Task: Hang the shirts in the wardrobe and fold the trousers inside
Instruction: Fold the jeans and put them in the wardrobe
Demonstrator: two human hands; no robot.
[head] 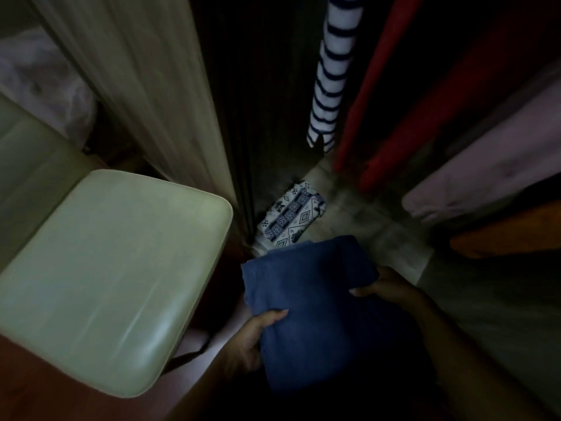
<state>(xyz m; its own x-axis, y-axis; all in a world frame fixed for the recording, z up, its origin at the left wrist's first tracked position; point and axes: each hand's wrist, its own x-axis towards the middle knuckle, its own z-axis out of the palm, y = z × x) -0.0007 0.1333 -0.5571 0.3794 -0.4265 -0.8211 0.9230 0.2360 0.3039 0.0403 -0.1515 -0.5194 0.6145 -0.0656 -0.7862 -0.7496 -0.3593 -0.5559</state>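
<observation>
Pale green chair (115, 268) and bedding, dim light.
Padded seat, glossy, rounded corners. Dark strap (194, 352) hangs under its near edge above reddish floor (45, 399). Crumpled white bedding (39, 83) behind the chair.

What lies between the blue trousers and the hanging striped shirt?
Head view: a folded patterned garment lies on the wardrobe floor, its near end behind the blue trousers.
</observation>
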